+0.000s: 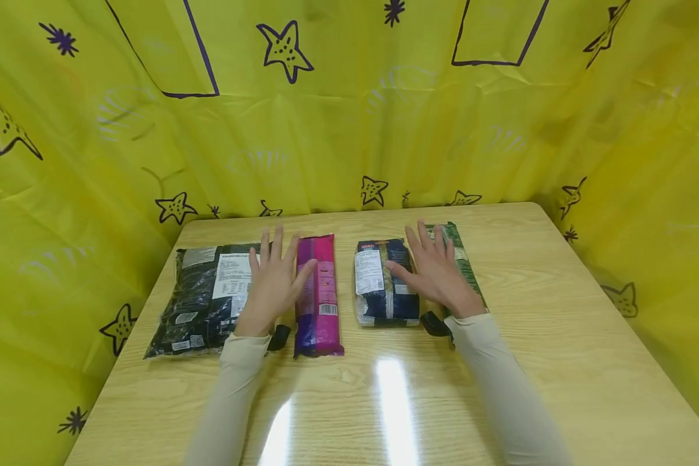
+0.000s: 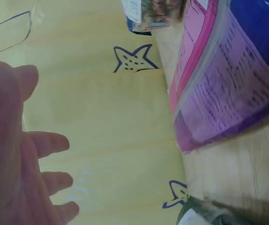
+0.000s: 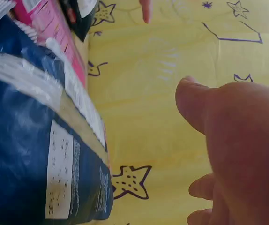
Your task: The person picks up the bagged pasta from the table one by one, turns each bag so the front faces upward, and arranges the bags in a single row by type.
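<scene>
My left hand (image 1: 272, 285) hovers with spread fingers between a large black bag (image 1: 198, 304) and a pink and purple packet (image 1: 319, 298). It covers part of the black bag in the head view and holds nothing. My right hand (image 1: 433, 268), fingers also spread, is over the gap between a dark blue packet (image 1: 389, 291) with a white label and a green packet (image 1: 465, 265), partly hiding the green one. In the left wrist view the pink and purple packet (image 2: 233, 70) stands beside the hand, apart from it. The blue packet (image 3: 26, 131) fills the left of the right wrist view.
All four packets lie in a row on a light wooden table (image 1: 559, 336). Behind it and at the sides hangs a yellow curtain (image 1: 326, 129) with drawn stars. Bright reflections streak the table's front. A dark wrist strap (image 1: 435, 323) shows under the right wrist.
</scene>
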The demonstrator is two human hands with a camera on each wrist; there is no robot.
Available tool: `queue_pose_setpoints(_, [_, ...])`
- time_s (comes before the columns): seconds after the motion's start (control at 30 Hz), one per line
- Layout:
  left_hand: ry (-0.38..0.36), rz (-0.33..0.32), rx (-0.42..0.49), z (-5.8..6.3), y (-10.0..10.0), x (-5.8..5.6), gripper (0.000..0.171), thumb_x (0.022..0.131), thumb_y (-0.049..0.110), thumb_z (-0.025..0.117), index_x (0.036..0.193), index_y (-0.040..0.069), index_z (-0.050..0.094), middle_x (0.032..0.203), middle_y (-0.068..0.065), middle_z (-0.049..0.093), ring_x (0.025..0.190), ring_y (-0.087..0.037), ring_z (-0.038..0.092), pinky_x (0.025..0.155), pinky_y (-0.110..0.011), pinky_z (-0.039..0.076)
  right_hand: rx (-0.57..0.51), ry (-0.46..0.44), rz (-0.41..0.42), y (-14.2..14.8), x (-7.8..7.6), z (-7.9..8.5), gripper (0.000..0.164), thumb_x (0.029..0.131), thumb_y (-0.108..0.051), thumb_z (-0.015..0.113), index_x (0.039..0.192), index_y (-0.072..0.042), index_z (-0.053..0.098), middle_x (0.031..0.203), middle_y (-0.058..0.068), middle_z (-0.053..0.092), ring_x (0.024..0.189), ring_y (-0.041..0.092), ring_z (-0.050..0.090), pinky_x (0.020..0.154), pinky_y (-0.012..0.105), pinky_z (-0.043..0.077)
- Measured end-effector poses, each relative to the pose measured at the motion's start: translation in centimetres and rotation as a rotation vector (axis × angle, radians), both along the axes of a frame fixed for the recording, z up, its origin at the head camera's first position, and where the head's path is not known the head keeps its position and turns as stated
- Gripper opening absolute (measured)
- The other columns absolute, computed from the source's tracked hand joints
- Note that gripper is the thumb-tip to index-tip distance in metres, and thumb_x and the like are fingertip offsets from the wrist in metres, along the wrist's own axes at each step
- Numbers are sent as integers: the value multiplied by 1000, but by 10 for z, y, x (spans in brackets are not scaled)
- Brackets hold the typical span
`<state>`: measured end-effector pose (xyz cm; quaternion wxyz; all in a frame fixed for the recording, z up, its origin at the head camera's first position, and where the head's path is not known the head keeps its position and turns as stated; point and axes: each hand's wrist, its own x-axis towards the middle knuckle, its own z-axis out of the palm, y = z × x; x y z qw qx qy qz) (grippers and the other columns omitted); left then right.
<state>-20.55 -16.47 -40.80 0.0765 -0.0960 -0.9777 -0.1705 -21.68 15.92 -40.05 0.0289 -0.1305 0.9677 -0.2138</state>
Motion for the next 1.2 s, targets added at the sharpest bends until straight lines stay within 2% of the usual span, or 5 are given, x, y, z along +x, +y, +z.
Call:
queue_pose_setpoints(0.17, [-7, -9, 19, 7, -16, 8, 73, 107, 52, 44, 164, 10, 27, 174, -23, 6, 161, -48, 0, 125, -74, 7, -122, -28, 45, -4, -1, 4, 93, 102, -67, 42, 168, -15, 2, 175, 11, -12, 160, 42, -18, 126, 69, -10])
queue_pose_setpoints(0.47, [-99, -19, 173, 34, -57, 28, 77, 108, 55, 39, 165, 6, 22, 175, -20, 7, 160, -47, 7, 127, -71, 10, -518, -152, 145, -25, 6, 23, 79, 105, -58, 45, 168, -27, 7, 177, 3, 4, 164, 33, 5, 129, 66, 15])
queue_pose_setpoints(0.77, [-148, -6, 341, 60, -100, 42, 74, 110, 49, 40, 165, 4, 18, 171, -26, 18, 156, -52, 18, 122, -73, 20, -803, -276, 219, -65, 4, 29, 68, 109, -42, 48, 167, -20, 18, 173, 5, 26, 158, 34, 28, 128, 56, 27])
queue_pose_setpoints(1.0, [-163, 95, 406, 62, -132, 53, 73, 110, 49, 39, 165, 6, 19, 168, -30, 24, 150, -56, 27, 116, -77, 27, -958, -431, 260, -102, 5, 21, 66, 110, -36, 46, 167, -17, 18, 172, 9, 27, 157, 32, 32, 128, 51, 30])
queue_pose_setpoints(1.2, [-211, 155, 487, 50, -154, 58, 74, 110, 51, 36, 166, 6, 17, 169, -29, 22, 149, -58, 28, 112, -78, 30, -1044, -520, 215, -132, 3, 6, 63, 109, -36, 49, 164, -14, 26, 168, 14, 32, 154, 37, 36, 126, 54, 34])
